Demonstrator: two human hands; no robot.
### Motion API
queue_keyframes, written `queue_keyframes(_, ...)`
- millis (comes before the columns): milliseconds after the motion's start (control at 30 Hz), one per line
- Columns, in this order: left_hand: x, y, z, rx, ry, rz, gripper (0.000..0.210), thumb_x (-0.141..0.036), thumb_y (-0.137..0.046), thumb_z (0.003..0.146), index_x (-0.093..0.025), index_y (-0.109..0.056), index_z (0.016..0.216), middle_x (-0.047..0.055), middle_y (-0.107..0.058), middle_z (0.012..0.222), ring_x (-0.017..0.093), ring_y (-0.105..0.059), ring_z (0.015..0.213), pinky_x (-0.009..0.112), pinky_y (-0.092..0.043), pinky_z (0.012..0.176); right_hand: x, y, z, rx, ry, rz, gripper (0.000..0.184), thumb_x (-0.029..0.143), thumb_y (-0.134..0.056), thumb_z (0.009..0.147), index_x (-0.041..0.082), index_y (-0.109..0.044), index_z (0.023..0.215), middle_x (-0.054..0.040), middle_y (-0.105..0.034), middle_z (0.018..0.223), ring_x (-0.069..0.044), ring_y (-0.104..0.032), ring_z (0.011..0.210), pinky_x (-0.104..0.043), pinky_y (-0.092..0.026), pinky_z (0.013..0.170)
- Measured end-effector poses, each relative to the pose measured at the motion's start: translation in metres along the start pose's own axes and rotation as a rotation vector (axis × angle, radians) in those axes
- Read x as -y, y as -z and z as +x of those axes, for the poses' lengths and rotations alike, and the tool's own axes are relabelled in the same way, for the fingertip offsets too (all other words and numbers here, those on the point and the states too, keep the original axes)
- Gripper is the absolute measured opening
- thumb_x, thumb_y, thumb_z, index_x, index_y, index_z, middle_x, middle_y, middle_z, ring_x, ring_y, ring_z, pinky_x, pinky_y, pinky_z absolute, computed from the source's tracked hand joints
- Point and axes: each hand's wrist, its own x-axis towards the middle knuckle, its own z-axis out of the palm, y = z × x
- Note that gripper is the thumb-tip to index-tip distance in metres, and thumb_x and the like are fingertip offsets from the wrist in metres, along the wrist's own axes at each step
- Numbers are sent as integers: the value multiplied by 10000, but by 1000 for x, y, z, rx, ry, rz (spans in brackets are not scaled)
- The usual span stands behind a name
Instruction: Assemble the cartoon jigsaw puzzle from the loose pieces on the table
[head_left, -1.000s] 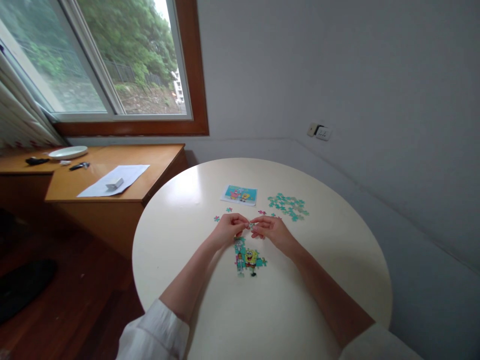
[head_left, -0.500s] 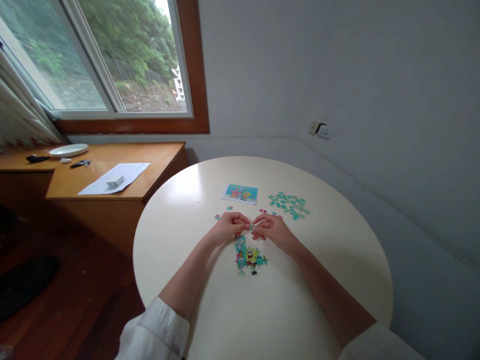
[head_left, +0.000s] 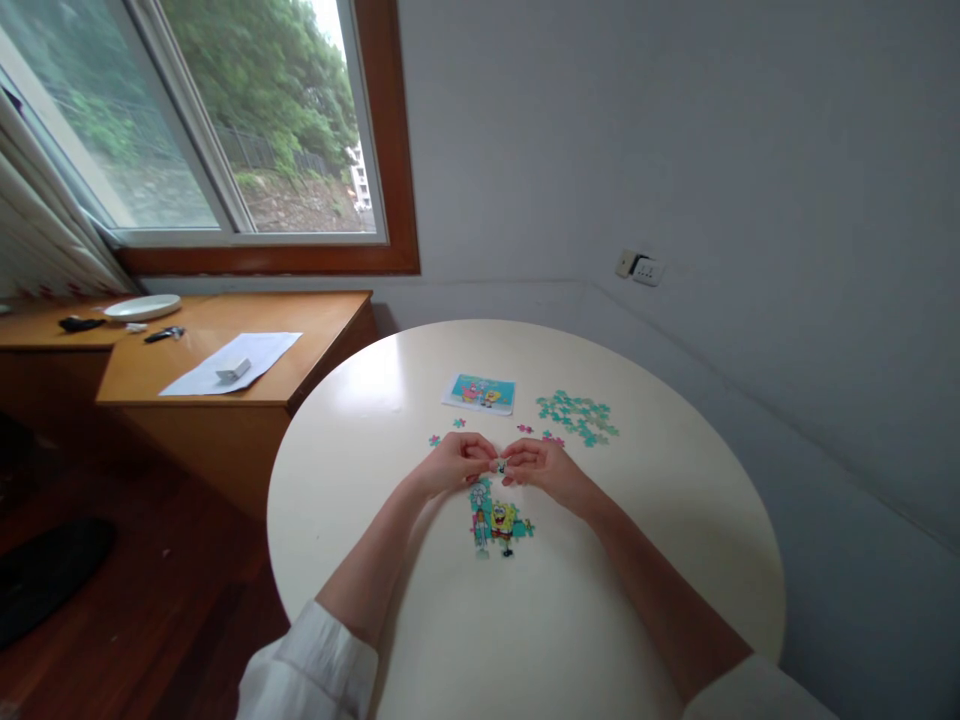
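Head view: left hand [head_left: 455, 463] and right hand [head_left: 546, 467] are pinching one piece [head_left: 502, 467]; slackening grip could be dropping it onto near puzzle [head_left: 501, 520].

Your left hand [head_left: 457, 461] and right hand [head_left: 546, 470] pinch a small puzzle piece [head_left: 502, 466], just beyond the joined section [head_left: 501, 520]; picture card [head_left: 480, 393] and loose teal pieces [head_left: 574, 410] lie farther back on the round surface [head_left: 495, 640].

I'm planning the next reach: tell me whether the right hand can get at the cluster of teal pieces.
Probably yes: the cluster of teal pieces lies just beyond the right hand, with only flat pinkish pieces near the way. The hand seems busy at a small piece, though.
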Motion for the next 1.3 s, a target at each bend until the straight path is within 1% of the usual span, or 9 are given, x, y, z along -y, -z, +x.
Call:
queue_keyframes(133, 1, 2, 0, 1, -2, 15, 282, -351, -707, 578, -122, -583, 684, -50, -470, 433, 49, -388, 405, 193, -275, 425, 1, -1, -1, 11, 12, -1, 322, 359, -744, 509, 156, -610, 720, -9, -653, 619, -134, -607, 549, -276, -464, 569)
queue_keyframes(300, 3, 6, 1, -53, -48, 18, 180, -278, -643, 628, -118, -582, 686, -6, -565, 575, 45, -418, 428, 195, -301, 447, 5, 3, -1, -44, 19, -51, 277, 330, -729, 515, 148, -631, 698, -3, -634, 571, -130, -592, 544, -268, -444, 562)
queue_keyframes(400, 3, 7, 3, -154, -86, 20, 149, -260, -601, 656, -113, -573, 664, 2, -559, 587, 47, -426, 433, 203, -319, 457, 12, 4, -2, -67, -4, -102, 242, 302, -714, 529, 148, -632, 697, -5, -633, 561, -132, -592, 547, -253, -426, 538)
queue_keyframes(533, -2, 6, 5, -264, -109, 113, 125, -238, -588, 659, -119, -558, 636, -9, -535, 559, 54, -426, 433, 209, -342, 459, 21, -1, -7, -2, -59, -165, 211, 260, -704, 532, 148, -633, 697, -4, -628, 537, -135, -588, 520, -239, -404, 499)
queue_keyframes(700, -5, 7, -9, -257, -153, 476, 62, -192, -563, 666, -135, -581, 651, 10, -565, 583, 102, -505, 520, 229, -413, 515, 23, -12, -22, 60, -123, -203, 150, 233, -695, 523, 150, -615, 619, 7, -603, 477, -127, -571, 477, -226, -382, 475)
queue_keyframes(833, 1, 5, -39, -172, -194, 708, 160, -209, -566, 686, -151, -640, 815, 63, -655, 855, 163, -598, 758, 274, -478, 698, 13, -21, -35, 90, -201, -199, 180, 250, -699, 510, 138, -600, 610, 0, -609, 491, -117, -557, 460, -222, -377, 472)
queue_keyframes(1000, 20, -1, -65, -96, -282, 758, 347, -227, -582, 710, -185, -594, 1054, 92, -548, 1193, 207, -518, 1080, 343, -396, 950, 1, -30, -42, 108, -195, -226, 147, 238, -665, 553, 129, -600, 629, 15, -578, 455, -102, -539, 453, -211, -368, 476)
queue_keyframes(1167, 33, -4, -70, -109, -367, 718, 408, -263, -595, 724, -181, -544, 1120, 111, -533, 1189, 213, -496, 1098, 365, -384, 970, -3, -31, -42, 100, -184, -245, 146, 236, -669, 558, 131, -593, 628, 20, -570, 461, -92, -519, 439, -210, -370, 467)
queue_keyframes(1300, 36, -3, -70, -66, -400, 779, 447, -276, -619, 704, -178, -537, 1132, 119, -514, 1185, 224, -479, 1101, 369, -394, 958, -2, -30, -43, 112, -188, -258, 138, 234, -666, 559, 132, -600, 625, 17, -575, 474, -95, -520, 441, -214, -370, 467)
